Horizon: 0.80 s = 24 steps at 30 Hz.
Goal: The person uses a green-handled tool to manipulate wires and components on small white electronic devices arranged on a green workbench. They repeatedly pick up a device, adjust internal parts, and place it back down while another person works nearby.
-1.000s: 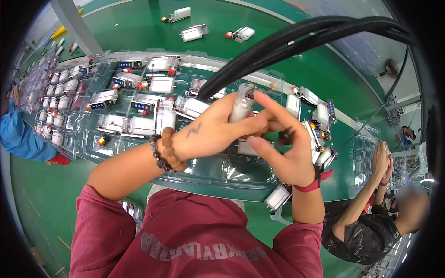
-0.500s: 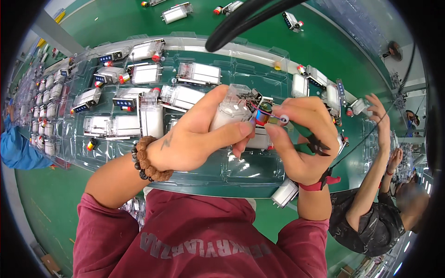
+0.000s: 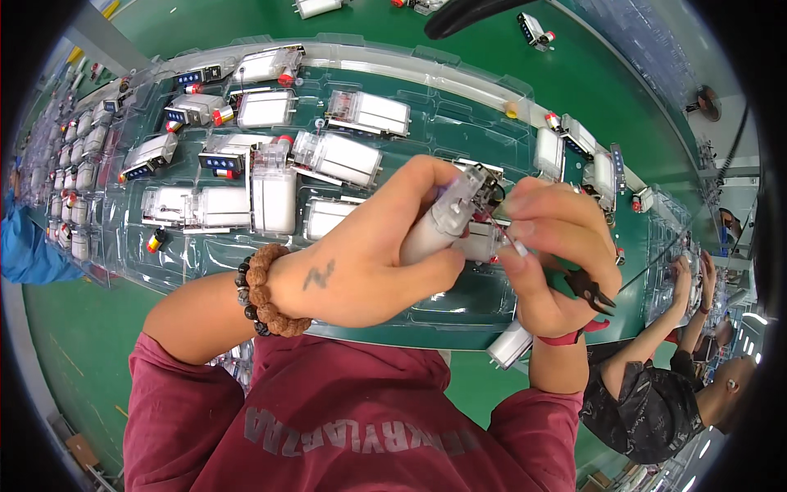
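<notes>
My left hand is closed round a white device with a clear plastic end, tilted so that the clear end points up and right. Dark electronic parts and thin wires show at that end. Just right of it, my right hand pinches a small white piece at the wires between thumb and fingers. Green-handled wire cutters are tucked in the same palm, their dark jaws sticking out to the right. My fingers hide part of the wires.
Clear plastic trays hold several similar white devices on the green table. A small yellow-and-red cylinder lies at the left. One device sits at the near edge. A black cable hangs overhead. A co-worker is at the right.
The device has turned in my left hand, its clear end swinging up and right. A coloured cylinder beside it has gone from sight. My right hand shifted slightly right; the co-worker's raised arm came down.
</notes>
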Tool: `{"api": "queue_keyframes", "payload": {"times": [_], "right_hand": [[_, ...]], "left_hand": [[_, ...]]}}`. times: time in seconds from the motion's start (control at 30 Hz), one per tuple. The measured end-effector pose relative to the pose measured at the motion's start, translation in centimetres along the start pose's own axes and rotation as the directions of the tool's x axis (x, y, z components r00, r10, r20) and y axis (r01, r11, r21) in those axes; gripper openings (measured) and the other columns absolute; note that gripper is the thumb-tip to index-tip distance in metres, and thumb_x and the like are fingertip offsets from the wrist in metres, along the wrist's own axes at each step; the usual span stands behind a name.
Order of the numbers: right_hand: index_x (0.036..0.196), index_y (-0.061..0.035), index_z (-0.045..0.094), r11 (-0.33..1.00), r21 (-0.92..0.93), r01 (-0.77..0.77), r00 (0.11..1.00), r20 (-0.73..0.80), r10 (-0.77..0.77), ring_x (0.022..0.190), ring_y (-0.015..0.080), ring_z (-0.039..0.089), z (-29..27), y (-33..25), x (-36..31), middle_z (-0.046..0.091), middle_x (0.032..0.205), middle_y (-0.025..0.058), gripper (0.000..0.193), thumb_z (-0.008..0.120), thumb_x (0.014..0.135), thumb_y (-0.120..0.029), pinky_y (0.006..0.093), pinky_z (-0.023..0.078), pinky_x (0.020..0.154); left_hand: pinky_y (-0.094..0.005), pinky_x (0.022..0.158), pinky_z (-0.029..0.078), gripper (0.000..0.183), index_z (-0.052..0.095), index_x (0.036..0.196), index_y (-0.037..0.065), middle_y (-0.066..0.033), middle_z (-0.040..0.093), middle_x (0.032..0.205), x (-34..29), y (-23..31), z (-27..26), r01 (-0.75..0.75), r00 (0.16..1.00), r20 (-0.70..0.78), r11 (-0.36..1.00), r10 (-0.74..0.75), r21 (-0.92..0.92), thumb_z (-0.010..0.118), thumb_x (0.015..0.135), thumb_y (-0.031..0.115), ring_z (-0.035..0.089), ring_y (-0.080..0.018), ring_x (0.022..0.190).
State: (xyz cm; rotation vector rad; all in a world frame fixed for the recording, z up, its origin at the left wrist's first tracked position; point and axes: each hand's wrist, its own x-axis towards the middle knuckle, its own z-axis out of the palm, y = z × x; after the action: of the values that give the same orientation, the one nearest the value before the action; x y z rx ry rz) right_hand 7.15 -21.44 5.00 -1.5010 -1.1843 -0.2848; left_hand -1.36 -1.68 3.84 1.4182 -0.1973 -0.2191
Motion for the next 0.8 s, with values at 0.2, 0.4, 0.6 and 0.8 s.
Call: {"api": "queue_keyframes", "payload": {"times": [0.2, 0.4, 0.6, 0.8], "right_hand": [[0.098, 0.0019, 0.07, 1.0, -0.028, 0.013, 0.997, 0.07, -0.011, 0.082, 0.0288, 0.067, 0.1, 0.2, -0.2, 0.072, 0.099, 0.0182, 0.032, 0.075, 0.068, 0.01, 0.0395, 0.053, 0.077], [0.097, 0.0006, 0.07, 1.0, 0.006, 0.01, 0.997, 0.075, -0.01, 0.078, 0.0265, 0.065, 0.4, 0.2, 0.0, 0.071, 0.095, 0.0154, 0.031, 0.077, 0.068, 0.01, 0.0377, 0.05, 0.073], [0.094, 0.0002, 0.068, 1.0, -0.008, -0.026, 0.999, 0.02, 0.026, 0.078, 0.0244, 0.063, 0.0, 0.2, -0.2, 0.068, 0.089, 0.0125, 0.028, 0.076, 0.07, 0.011, 0.0368, 0.049, 0.072], [0.094, -0.0009, 0.067, 0.996, 0.03, -0.081, 0.99, -0.115, 0.083, 0.083, 0.0251, 0.063, -0.5, 0.4, -0.9, 0.068, 0.092, 0.0132, 0.028, 0.073, 0.07, 0.013, 0.0399, 0.051, 0.08]], "left_hand": [[-0.0277, 0.083, 0.045, 0.052, 0.035, 0.138, 0.0, -0.0063, 0.055, 0.109, -0.1, 0.2, 0.2, 0.013, 1.0, -0.005, 0.993, -0.012, 0.118, 0.06, 0.093, 0.005, 0.051, -0.0109, 0.097], [-0.0282, 0.083, 0.045, 0.051, 0.036, 0.137, -0.001, -0.0074, 0.055, 0.111, 0.0, -0.2, 0.3, -0.005, 1.0, 0.013, 0.984, 0.003, 0.18, 0.06, 0.093, 0.007, 0.052, -0.0121, 0.097], [-0.0287, 0.078, 0.048, 0.043, 0.042, 0.132, -0.002, -0.0075, 0.058, 0.107, 0.0, 0.2, 0.4, 0.092, 0.994, 0.063, 0.995, -0.093, 0.026, 0.059, 0.094, 0.008, 0.055, -0.0121, 0.092], [-0.03, 0.068, 0.05, 0.034, 0.05, 0.124, -0.005, -0.0103, 0.062, 0.104, 0.5, 0.6, -0.2, 0.219, 0.965, 0.217, 0.914, -0.15, -0.342, 0.057, 0.093, 0.009, 0.06, -0.0155, 0.083]]}}
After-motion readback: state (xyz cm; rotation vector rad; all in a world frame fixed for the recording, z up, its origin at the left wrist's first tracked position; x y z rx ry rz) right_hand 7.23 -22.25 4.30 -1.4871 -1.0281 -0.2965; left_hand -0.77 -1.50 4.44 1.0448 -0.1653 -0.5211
